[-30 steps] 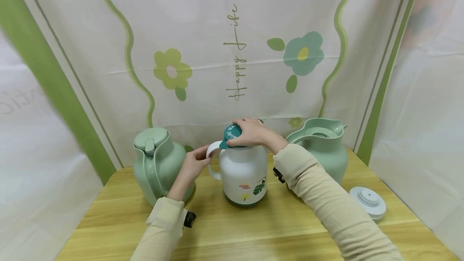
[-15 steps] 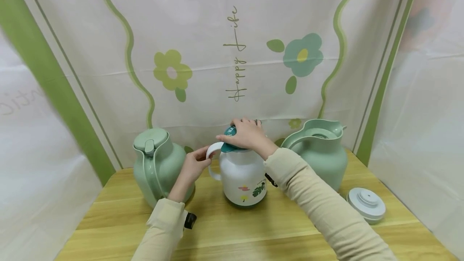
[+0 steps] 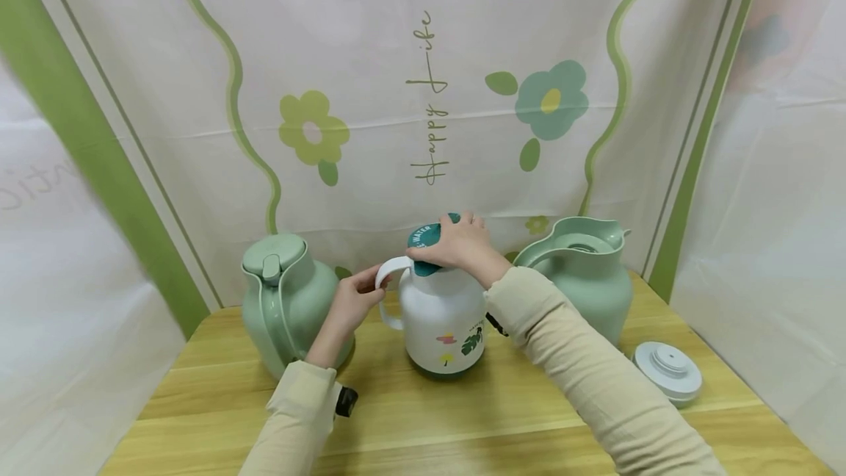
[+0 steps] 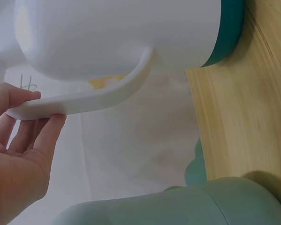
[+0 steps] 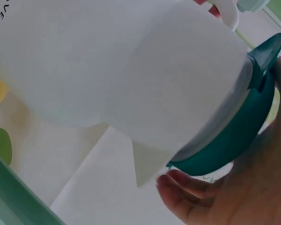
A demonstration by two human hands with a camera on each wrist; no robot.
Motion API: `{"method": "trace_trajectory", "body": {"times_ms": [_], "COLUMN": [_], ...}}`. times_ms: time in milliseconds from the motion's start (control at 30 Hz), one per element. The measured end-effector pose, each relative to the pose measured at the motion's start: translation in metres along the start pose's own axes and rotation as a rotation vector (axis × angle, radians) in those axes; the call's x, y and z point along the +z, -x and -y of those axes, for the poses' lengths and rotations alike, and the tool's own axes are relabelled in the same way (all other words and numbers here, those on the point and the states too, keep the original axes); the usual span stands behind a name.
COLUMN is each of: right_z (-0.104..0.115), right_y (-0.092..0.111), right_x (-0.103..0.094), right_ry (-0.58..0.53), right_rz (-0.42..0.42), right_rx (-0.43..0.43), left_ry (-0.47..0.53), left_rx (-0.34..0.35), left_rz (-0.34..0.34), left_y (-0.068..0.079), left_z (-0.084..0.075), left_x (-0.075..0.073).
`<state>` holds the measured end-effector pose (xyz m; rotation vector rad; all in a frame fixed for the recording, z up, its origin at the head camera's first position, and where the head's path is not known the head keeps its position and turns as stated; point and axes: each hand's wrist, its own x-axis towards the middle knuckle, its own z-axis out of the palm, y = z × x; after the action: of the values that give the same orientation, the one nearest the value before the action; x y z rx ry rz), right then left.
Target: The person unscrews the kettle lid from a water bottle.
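A white thermos jug (image 3: pixel 444 322) with a teal base and printed leaf pictures stands upright on the table. My left hand (image 3: pixel 353 300) pinches its white handle (image 4: pixel 91 99) near the top, thumb on one side and fingers on the other. Over the jug's mouth sits a teal lid (image 5: pixel 234 133) with white lettering and a projecting tab (image 5: pixel 268 49). My right hand (image 3: pixel 463 244) grips this lid from above, thumb at the near side and fingers over the far side. Part of the lid is hidden under that hand.
A green thermos jug (image 3: pixel 291 314) with its lid on stands left of the white one, close to my left forearm. Another green jug (image 3: pixel 591 289), open-topped, is behind my right forearm. A pale round stopper (image 3: pixel 669 372) lies on the wooden table (image 3: pixel 423 432). A printed curtain (image 3: pixel 370 42) hangs behind.
The teal lid has turned, its tab swinging from the handle side toward the front. My right hand shifted its grip on the lid. The left hand stayed on the handle.
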<state>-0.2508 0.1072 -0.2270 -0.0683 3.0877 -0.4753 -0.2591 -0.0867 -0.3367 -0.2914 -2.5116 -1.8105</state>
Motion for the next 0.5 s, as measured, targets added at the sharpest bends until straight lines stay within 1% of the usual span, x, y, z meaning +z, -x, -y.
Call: {"method": "trace_trajectory", "body": {"times_ms": [67, 200, 300, 367, 500], "right_z": [-0.0014, -0.0025, -0.0015, -0.0003, 0.0019], "right_y": [0.0003, 0.0007, 0.0015, 0.0025, 0.0037], "right_x": [-0.0022, -0.0051, -0.0046, -0.0027, 0.0032], "right_ry": [0.001, -0.015, -0.030, -0.031, -0.003], "right_rz": [0.028, 0.083, 0.103, 0.091, 0.030], "right_rx": [-0.011, -0.062, -0.066, -0.058, -0.049], "left_ry": [0.002, 0.000, -0.001, -0.003, -0.005], "left_rx": [-0.003, -0.003, -0.002, -0.002, -0.005], "left_rz": [-0.005, -0.011, -0.010, -0.006, 0.001], "left_y": [0.0000, 0.0000, -0.0001, -0.0004, -0.0007], "left_z": [0.0000, 0.0003, 0.0006, 0.0008, 0.0008], "left_x": [0.0000, -0.0001, -0.0003, -0.0002, -0.0003]}}
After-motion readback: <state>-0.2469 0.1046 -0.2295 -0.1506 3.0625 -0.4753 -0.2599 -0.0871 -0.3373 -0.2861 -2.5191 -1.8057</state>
